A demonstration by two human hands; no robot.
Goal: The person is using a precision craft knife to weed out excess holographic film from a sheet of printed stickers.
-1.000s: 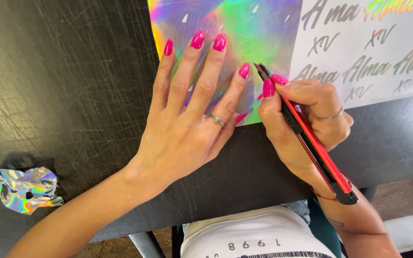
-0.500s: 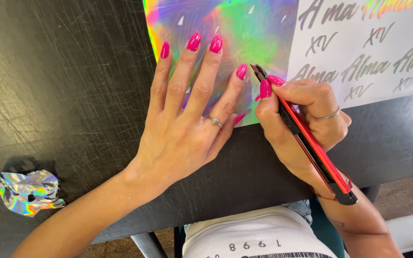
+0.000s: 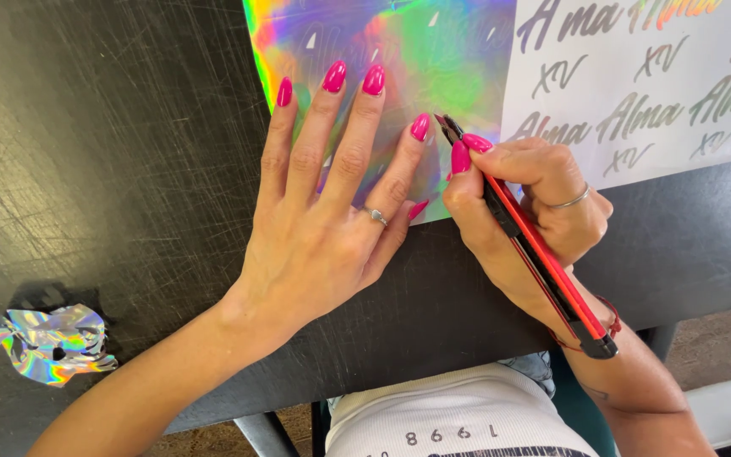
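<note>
Two hands at work over a holographic vinyl sheet (image 3: 433, 59) in the upper middle of the frame, on a scratched black table (image 3: 103, 144). Left hand (image 3: 332, 220) spread flat and wide, palm down, fingertips pressing the rainbow foil, heel of the hand on the bare table below the sheet's lower edge; silver ring on one finger. Right hand (image 3: 535, 203) just beside it at centre right, curled tight around a red and black utility knife (image 3: 543, 254), held like a pen. Blade tip touching the foil near the left hand's outermost fingertip, right at the border between the rainbow area and the white backing with weeded script lettering (image 3: 636, 93) at upper right. Knife's black end pointing down toward the lower right, over the wrist. Crumpled scrap of holographic foil (image 3: 48, 343) lying well apart at lower left.
</note>
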